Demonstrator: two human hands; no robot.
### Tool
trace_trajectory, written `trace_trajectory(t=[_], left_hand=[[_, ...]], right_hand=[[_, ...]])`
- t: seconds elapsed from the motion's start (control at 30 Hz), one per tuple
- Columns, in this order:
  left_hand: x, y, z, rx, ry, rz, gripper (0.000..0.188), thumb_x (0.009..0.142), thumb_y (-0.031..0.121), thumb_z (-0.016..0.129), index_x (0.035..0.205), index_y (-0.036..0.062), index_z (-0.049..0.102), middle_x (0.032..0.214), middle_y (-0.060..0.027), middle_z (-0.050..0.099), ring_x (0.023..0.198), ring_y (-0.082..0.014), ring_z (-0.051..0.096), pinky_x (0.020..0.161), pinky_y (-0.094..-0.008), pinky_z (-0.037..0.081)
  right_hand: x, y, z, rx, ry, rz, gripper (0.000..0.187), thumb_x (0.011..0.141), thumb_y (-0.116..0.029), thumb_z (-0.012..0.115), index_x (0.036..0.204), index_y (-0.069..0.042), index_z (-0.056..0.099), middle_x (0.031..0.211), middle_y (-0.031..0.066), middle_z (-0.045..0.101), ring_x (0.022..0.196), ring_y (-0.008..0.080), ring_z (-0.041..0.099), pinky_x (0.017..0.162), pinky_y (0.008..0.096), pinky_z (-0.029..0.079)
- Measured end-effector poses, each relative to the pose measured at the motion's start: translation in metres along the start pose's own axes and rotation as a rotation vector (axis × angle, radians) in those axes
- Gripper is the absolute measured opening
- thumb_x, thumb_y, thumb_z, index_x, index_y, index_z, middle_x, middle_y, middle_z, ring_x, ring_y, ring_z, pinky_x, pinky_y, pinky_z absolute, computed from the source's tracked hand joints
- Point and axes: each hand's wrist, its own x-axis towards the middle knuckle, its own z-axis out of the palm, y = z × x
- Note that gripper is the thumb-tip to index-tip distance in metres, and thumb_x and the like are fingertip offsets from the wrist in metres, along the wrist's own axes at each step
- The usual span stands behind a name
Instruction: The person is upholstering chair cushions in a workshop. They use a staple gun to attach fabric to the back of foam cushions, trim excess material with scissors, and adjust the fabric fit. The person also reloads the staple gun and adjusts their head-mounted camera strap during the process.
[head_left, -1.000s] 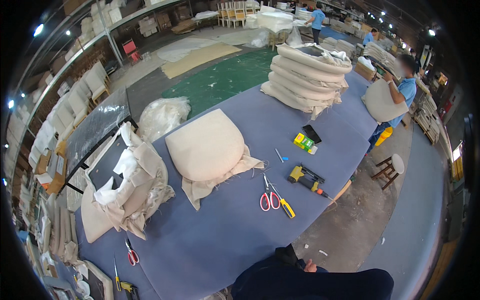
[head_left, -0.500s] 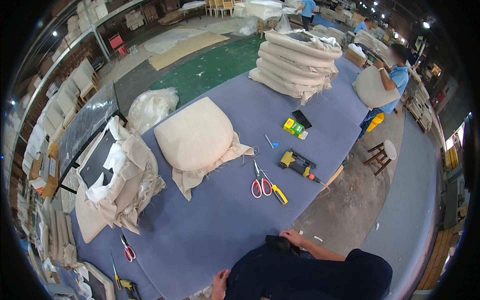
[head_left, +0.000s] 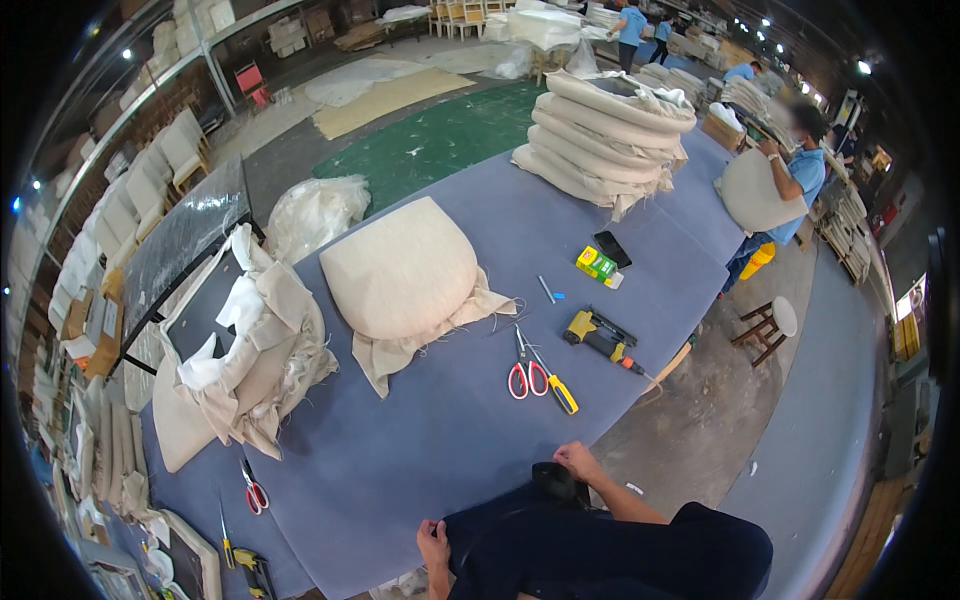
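Observation:
My right hand (head_left: 578,462) is at the near edge of the blue-grey table (head_left: 420,470), its fingers curled together beside a dark, rounded object (head_left: 556,484) whose kind I cannot make out. Lower down, my left hand (head_left: 433,545) is at the dark cloth by my body, fingers bent; what they hold, if anything, is hidden. Beyond both hands lie red-handled scissors (head_left: 527,378), a yellow-handled screwdriver (head_left: 563,395) and a yellow-black staple gun (head_left: 597,337). A beige fabric-covered seat cushion (head_left: 400,268) rests mid-table, loose fabric hanging from its near edge.
Stacked beige cushions (head_left: 605,135) stand at the far end; partly covered ones (head_left: 255,350) lie left. A phone (head_left: 612,248), a green-yellow box (head_left: 598,267) and a pen (head_left: 546,290) lie on the table. A co-worker (head_left: 800,180) holds a cushion at right, beyond a stool (head_left: 775,320).
My view has shifted slightly, so the table things sit a little to the right. My right hand has risen a little in the picture; my left hand has moved slightly up and left.

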Motion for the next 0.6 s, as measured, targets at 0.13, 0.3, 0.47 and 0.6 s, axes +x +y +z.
trace_trajectory(t=[0.13, 0.3, 0.47, 0.6], left_hand=[[-0.001, -0.029, 0.026, 0.099, 0.136, 0.004, 0.03, 0.093, 0.029, 0.069, 0.091, -0.0006, 0.064, 0.083, -0.0254, 0.064, 0.086, -0.047, 0.061, 0.078, -0.0527, 0.047], [0.007, -0.046, 0.042, 0.09, 0.037, 0.094, 0.03, 0.095, 0.029, 0.067, 0.092, -0.0012, 0.064, 0.079, -0.0189, 0.066, 0.079, -0.0415, 0.063, 0.073, -0.0517, 0.047], [0.013, 0.003, 0.018, -0.272, -0.372, -0.108, 0.04, 0.1, 0.036, 0.066, 0.097, -0.0045, 0.067, 0.077, -0.0081, 0.066, 0.078, -0.0183, 0.064, 0.071, -0.0399, 0.049], [0.039, 0.058, 0.031, -0.494, -0.774, -0.396, 0.043, 0.1, 0.037, 0.067, 0.106, -0.0057, 0.069, 0.081, -0.0073, 0.068, 0.082, -0.013, 0.062, 0.073, -0.0347, 0.049]], right_hand=[[-0.006, -0.019, 0.009, -0.065, 0.199, 0.085, 0.025, 0.094, -0.029, 0.064, 0.101, -0.007, 0.074, 0.096, 0.0199, 0.074, 0.094, 0.0423, 0.07, 0.083, 0.0505, 0.056], [-0.008, -0.021, 0.016, -0.088, 0.252, 0.094, 0.027, 0.096, -0.032, 0.063, 0.099, -0.008, 0.074, 0.09, 0.02, 0.073, 0.088, 0.0435, 0.069, 0.077, 0.0513, 0.055], [-0.009, -0.021, 0.018, -0.107, 0.226, 0.041, 0.027, 0.098, -0.033, 0.06, 0.102, -0.01, 0.072, 0.092, 0.0194, 0.073, 0.09, 0.0435, 0.069, 0.078, 0.0534, 0.055], [0.0, -0.028, 0.019, -0.118, 0.188, -0.011, 0.026, 0.098, -0.034, 0.059, 0.107, -0.013, 0.07, 0.092, 0.0208, 0.072, 0.089, 0.0442, 0.069, 0.078, 0.0545, 0.055]])
